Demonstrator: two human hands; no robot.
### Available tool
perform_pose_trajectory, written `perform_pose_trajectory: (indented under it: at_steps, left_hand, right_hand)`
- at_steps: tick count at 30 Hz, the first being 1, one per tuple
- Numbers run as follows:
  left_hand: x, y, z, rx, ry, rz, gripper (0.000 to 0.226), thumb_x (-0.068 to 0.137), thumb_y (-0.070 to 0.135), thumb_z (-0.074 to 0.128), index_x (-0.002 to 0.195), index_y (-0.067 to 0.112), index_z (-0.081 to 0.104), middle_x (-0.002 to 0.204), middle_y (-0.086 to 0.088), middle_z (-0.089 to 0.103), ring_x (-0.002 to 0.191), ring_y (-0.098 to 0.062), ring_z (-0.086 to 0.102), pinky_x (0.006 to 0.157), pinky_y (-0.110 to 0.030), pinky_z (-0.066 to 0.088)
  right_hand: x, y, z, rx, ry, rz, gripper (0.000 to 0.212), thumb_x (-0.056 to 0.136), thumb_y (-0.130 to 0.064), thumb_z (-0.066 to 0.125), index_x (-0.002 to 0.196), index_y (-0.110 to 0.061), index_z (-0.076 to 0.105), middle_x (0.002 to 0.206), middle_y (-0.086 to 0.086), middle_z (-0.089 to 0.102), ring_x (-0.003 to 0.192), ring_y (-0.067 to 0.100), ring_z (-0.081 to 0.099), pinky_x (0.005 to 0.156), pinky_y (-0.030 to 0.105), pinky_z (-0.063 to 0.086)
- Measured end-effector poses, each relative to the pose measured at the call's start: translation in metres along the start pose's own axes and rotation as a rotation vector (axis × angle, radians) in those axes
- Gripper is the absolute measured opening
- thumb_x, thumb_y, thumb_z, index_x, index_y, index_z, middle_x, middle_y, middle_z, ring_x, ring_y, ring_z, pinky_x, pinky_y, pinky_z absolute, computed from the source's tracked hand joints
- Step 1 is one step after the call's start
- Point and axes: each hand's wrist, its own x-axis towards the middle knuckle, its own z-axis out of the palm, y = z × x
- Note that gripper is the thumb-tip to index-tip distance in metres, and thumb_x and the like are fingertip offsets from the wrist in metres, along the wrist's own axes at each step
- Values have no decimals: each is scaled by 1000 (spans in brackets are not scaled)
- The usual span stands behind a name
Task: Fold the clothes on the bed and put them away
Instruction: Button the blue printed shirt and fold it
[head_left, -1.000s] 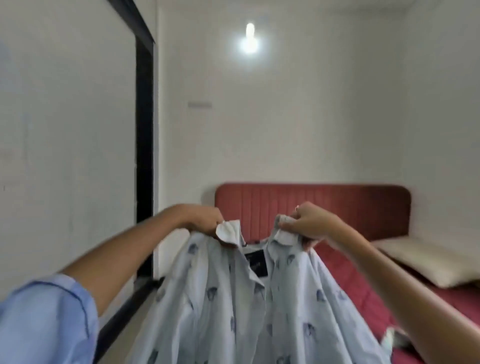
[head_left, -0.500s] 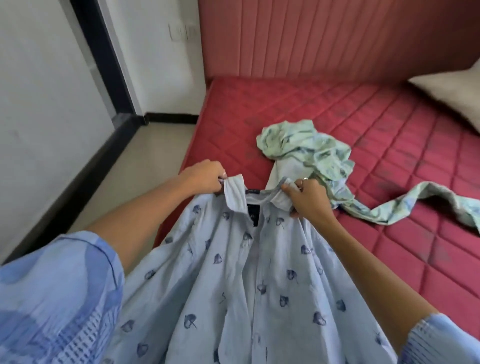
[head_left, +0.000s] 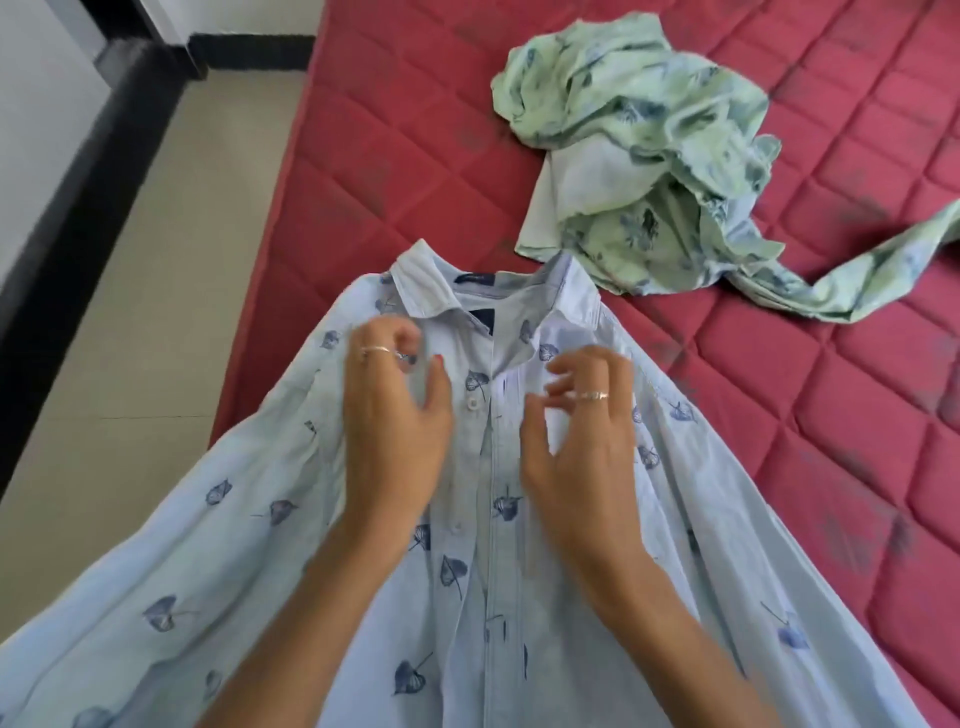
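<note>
1. Cloth first: the pale blue shirt (head_left: 291, 519) lies front-up on the red bed (head_left: 779, 415), collar toward 12 o'clock, its left side spilling over the mattress edge at 9 o'clock.
2. Both hands hover just under the collar; the left hand (head_left: 395, 415) and right hand (head_left: 576, 436) have loosely bent fingers and grip nothing.
3. It looks light, soft and limp, so it will likely crease; shoulders or side seams seem the best holds.
4. A crumpled green garment (head_left: 649, 145) sits at 1 o'clock, touching the collar.
5. Bare mattress shows at 3 o'clock; floor (head_left: 156, 312) lies past the edge.
</note>
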Motion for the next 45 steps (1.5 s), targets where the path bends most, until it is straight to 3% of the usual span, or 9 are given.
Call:
perform_pose_trajectory:
  at_steps: [5, 9, 15, 19, 23, 29, 34, 38, 45]
  left_hand:
    - [-30, -18, 19, -35, -292, 8, 25, 94, 17, 58, 118, 12, 64, 110, 10, 47, 97, -8, 55, 90, -20, 46]
    - [-33, -26, 19, -16, -261, 59, 26, 94, 14, 58, 118, 11, 67, 108, 15, 47, 100, -1, 51, 91, -6, 37]
    - [-38, -25, 21, -84, -210, -38, 19, 93, 17, 62, 109, 11, 70, 104, 8, 57, 91, -6, 60, 85, -22, 50]
    - [-37, -27, 23, -85, -172, -106, 13, 89, 17, 67, 100, 11, 72, 98, 3, 63, 81, -9, 64, 78, -30, 54]
    - [-36, -27, 23, -61, -214, -73, 15, 89, 15, 67, 102, 10, 70, 101, 2, 60, 82, -10, 63, 78, -22, 52]
    - [-32, -27, 23, -25, -253, -70, 13, 86, 11, 68, 98, 9, 66, 97, 7, 53, 74, -2, 53, 73, -1, 39]
    - [-28, -22, 19, -111, -250, -144, 8, 86, 14, 70, 87, 17, 63, 89, 3, 61, 72, -2, 59, 68, -13, 48]
    - [-20, -10, 14, -191, -239, -277, 13, 86, 12, 71, 81, 20, 61, 76, 7, 64, 68, -1, 60, 63, -7, 45]
    - [-28, 0, 24, -223, -252, -212, 22, 87, 5, 67, 104, 20, 68, 86, 6, 65, 73, 0, 61, 67, -8, 45]
  right_hand:
    - [-11, 9, 21, -132, -189, 240, 22, 93, -18, 57, 112, -6, 55, 109, 3, 49, 92, 22, 57, 85, 42, 49]
    - [-6, 2, 34, -283, -142, 276, 36, 96, -32, 54, 117, -3, 53, 115, 11, 50, 102, 31, 52, 88, 36, 41]
    - [-1, -3, 54, -457, -32, 309, 40, 92, -30, 57, 115, 2, 54, 107, 18, 54, 94, 39, 56, 82, 41, 43]
    - [13, -3, 55, -581, -116, 386, 42, 96, -35, 46, 124, -3, 46, 119, 13, 51, 105, 36, 55, 72, 36, 41]
    - [20, 0, 57, -670, -76, 361, 29, 96, -24, 41, 112, -4, 51, 112, 14, 57, 98, 37, 60, 59, 31, 30]
    - [14, 7, 57, -483, 84, 305, 13, 86, -24, 53, 89, -12, 57, 92, 1, 60, 79, 27, 57, 57, 30, 28]
    - [9, 5, 35, 213, 165, 414, 10, 86, -11, 54, 78, -15, 50, 59, -7, 54, 51, 7, 46, 53, 24, 38]
    - [14, 4, 17, 630, 116, 646, 13, 89, 0, 51, 79, -8, 49, 61, 7, 57, 52, 10, 52, 51, 21, 45]
    - [15, 11, 15, 635, -59, 764, 5, 89, 3, 56, 94, 1, 56, 64, 8, 64, 50, 11, 57, 53, 19, 51]
